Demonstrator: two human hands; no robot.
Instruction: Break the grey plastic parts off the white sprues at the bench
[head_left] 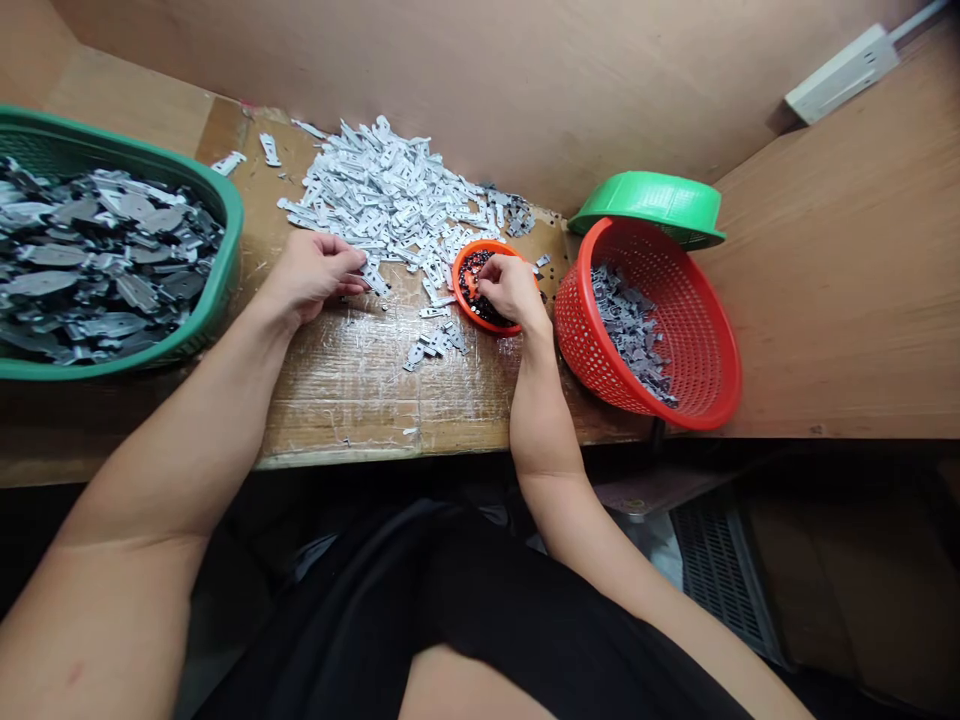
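Metal piece (373, 279) is pinched in my left hand (311, 275), at the near edge of the pale pile (390, 195) on the table (352, 385). Right hand (511, 290) is curled over the small orange dish (457, 282) of dark bits, fingertips down in it; can't tell if they grip one. Red basket (712, 400) of grey parts sits just right of the dish, green basket (229, 215) far left.

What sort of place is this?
Likely a small parts-assembly workbench: a pile of white parts on a wooden bench, a green basket and red basket of grey parts, and an orange dish of tiny pieces.
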